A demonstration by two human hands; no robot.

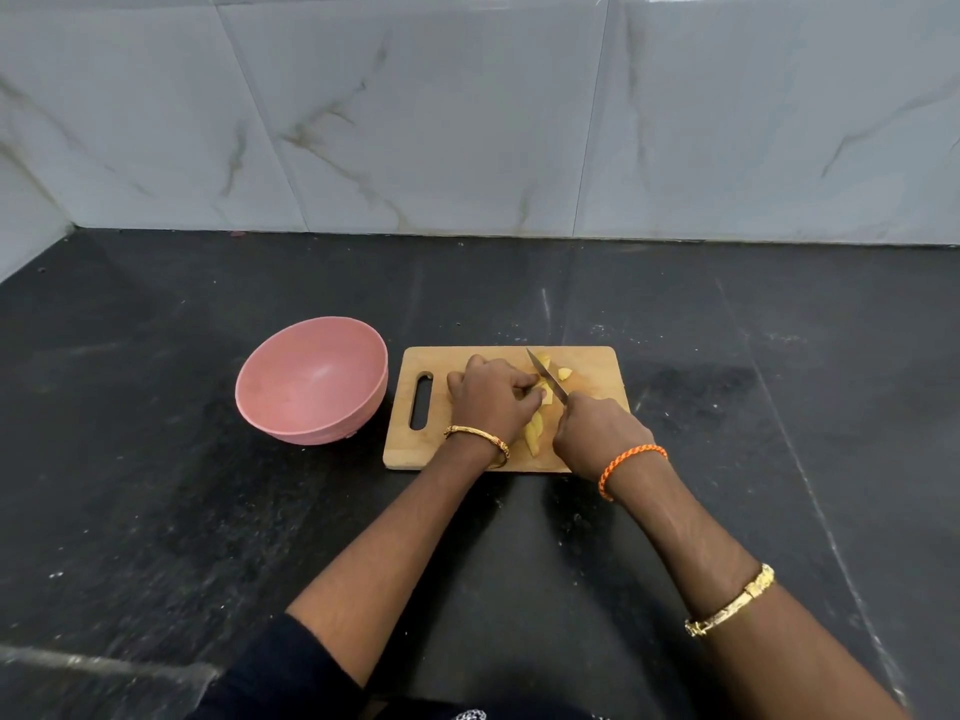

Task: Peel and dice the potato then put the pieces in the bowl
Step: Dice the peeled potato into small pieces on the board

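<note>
A wooden cutting board (597,363) lies on the dark counter. On it are several yellow peeled potato pieces (533,433), some near the board's far edge, one long wedge between my wrists. My left hand (491,397) has its fingers curled down on a potato piece (545,396) at the board's middle. My right hand (597,433) grips the handle of a knife (545,379), whose blade points away and left, against that piece. An empty pink bowl (311,379) stands left of the board, tilted a little.
The black stone counter (156,485) stretches wide on all sides. A grey marble-tiled wall (467,122) rises behind it, with a corner at the far left. Bangles and an orange cord sit on my wrists.
</note>
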